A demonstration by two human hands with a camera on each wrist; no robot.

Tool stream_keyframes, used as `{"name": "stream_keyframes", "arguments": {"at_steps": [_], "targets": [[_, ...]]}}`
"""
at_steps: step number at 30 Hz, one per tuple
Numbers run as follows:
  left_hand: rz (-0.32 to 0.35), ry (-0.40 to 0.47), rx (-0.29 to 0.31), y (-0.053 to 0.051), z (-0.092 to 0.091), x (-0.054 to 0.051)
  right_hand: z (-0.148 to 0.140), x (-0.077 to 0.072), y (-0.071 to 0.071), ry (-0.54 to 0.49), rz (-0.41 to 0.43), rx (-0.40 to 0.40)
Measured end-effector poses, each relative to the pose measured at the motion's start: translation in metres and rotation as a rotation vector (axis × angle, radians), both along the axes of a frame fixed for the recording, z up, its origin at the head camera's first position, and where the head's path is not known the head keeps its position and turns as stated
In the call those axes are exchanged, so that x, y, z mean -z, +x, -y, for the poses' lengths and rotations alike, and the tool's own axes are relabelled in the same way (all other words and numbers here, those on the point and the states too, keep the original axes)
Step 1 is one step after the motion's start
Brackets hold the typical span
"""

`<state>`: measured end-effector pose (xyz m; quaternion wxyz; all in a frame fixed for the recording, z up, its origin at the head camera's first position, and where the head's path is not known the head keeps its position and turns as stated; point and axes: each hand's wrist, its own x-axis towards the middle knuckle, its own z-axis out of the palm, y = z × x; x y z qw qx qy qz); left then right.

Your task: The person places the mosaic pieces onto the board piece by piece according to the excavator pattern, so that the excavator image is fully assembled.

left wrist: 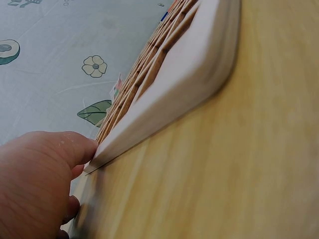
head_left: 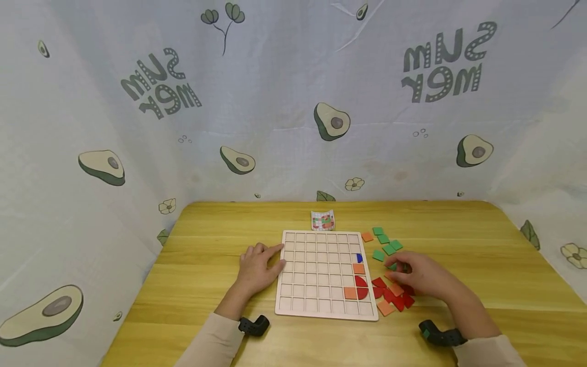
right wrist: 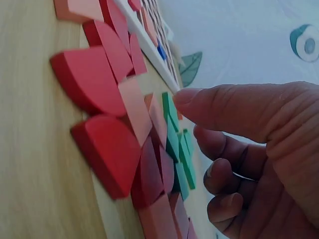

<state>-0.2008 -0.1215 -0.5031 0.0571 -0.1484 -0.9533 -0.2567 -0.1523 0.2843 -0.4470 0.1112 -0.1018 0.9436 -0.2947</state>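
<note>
A pale wooden grid board [head_left: 312,267] lies flat on the table. Thumb and forefinger of my left hand [head_left: 258,269] touch its left edge; the left wrist view shows the thumb [left wrist: 75,147] against the rim. Along the board's right side sit a small blue piece [head_left: 359,258], two orange squares [head_left: 358,268] and two red quarter-round pieces [head_left: 360,281]. My right hand [head_left: 424,278] hovers over the loose tiles right of the board, thumb and fingers apart. In the right wrist view nothing shows between them. Red quarter-round tiles [right wrist: 92,82] and orange tiles [right wrist: 134,107] lie close by.
Behind the board stands a small printed card [head_left: 323,220] with a coloured grid pattern. Several green tiles [head_left: 382,239] and an orange tile [head_left: 367,236] are scattered past the right hand. A patterned curtain [head_left: 284,153] hangs behind the wooden table [head_left: 206,244].
</note>
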Motion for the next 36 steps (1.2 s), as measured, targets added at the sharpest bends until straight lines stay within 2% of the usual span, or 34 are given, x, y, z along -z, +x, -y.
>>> {"name": "stream_keyframes", "arguments": {"at_steps": [10,16,23,36], "targets": [[0.002,0.003,0.005,-0.001,0.000,0.001,-0.012,0.005,-0.001,0.013,0.062,0.019],[-0.010,0.002,0.006,-0.001,0.001,0.001,-0.010,0.006,-0.002,0.023,0.043,0.016],[-0.017,0.008,0.010,-0.001,0.001,0.001,-0.004,0.009,-0.003,0.053,-0.017,-0.023],[-0.013,0.008,0.011,0.001,0.000,-0.003,0.004,0.008,-0.003,0.081,-0.014,0.019]]}}
